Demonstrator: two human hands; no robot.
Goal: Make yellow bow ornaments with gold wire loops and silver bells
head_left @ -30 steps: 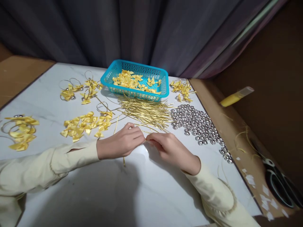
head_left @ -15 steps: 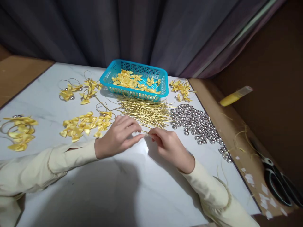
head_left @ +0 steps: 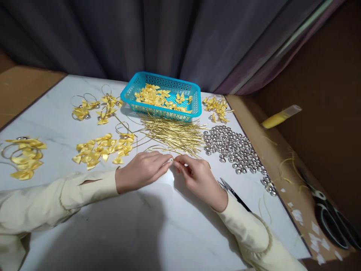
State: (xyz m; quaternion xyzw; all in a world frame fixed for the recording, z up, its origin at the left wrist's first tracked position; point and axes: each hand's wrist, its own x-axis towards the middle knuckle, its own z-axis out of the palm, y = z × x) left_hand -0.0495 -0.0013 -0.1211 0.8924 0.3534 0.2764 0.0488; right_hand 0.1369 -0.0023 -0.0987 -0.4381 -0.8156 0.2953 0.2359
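Observation:
My left hand [head_left: 145, 168] and my right hand [head_left: 200, 177] meet fingertip to fingertip over the white tabletop. Both are closed in a pinch on a thin gold cord [head_left: 173, 158], of which only a small bit shows between them. Just beyond my fingers lies a pile of gold cords [head_left: 172, 131]. Left of my left hand are loose yellow ribbon bows [head_left: 94, 150]. Small silver bells [head_left: 231, 146] spread out to the right of my right hand. Partly under my right forearm sits a pair of dark snips [head_left: 235, 194].
A blue basket [head_left: 125, 94] of yellow bows stands at the back. Finished-looking bow loops lie in clusters at left [head_left: 26, 160], back left [head_left: 81, 112] and back right [head_left: 216, 107]. Black-handled scissors [head_left: 329, 222], paper scraps and a yellow tube [head_left: 280, 116] are at the right.
My left hand's fingers have come down and closed against my right fingertips at the cord. My right hand has shifted slightly, and the snips beside it now show.

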